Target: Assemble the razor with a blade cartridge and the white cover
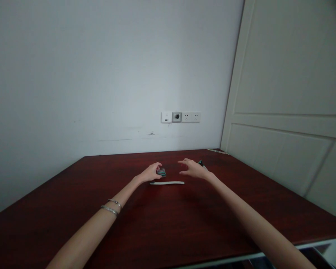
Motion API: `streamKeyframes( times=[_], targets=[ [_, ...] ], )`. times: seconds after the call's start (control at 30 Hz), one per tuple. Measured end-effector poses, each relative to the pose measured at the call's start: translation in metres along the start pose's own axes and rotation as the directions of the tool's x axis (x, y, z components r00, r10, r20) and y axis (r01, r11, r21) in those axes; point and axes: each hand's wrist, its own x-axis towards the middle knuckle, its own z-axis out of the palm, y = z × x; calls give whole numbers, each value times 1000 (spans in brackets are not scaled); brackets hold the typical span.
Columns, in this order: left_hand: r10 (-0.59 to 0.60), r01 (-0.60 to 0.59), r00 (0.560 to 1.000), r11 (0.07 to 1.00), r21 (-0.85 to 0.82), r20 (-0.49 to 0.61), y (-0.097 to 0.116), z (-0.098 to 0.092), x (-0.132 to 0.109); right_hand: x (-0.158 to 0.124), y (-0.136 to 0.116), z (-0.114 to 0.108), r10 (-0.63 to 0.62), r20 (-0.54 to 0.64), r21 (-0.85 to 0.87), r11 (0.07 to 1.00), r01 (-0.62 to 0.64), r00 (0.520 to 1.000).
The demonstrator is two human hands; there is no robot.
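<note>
My left hand reaches over the table with thumb and fingers curled round the left side of a small teal-and-grey block-like item. Its exact kind is too small to make out. Just in front of that hand lies a thin, pale strip with a dark left end, like a strap. To the right, my right hand hovers with thumb and fingers apart, nothing between them. Partly hidden behind its wrist is a dark object with a pale grey part.
The dark red wooden table runs back to a pale wall. Wall sockets sit above its rear edge. A white panelled door borders the right side. A flat, pale strip lies at the back right corner.
</note>
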Motion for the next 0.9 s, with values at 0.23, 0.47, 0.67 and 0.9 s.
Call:
streamKeyframes(
  times=[0.23,0.47,0.67,0.9],
  targets=[
    [115,-112,993,989,-94,23,45,2,0,-2,-32,-9,-186,124,44,982,182,975],
    [176,-168,984,970,-178,27,63,6,-2,-4,-32,-16,-160,153,15,987,160,975],
    [175,-174,984,958,-229,-16,60,12,2,-7,-28,-25,-155,172,52,988,148,973],
    [45,-54,997,987,-152,-61,21,-1,7,-18,73,-64,113,85,56,991,-118,990]
  ],
)
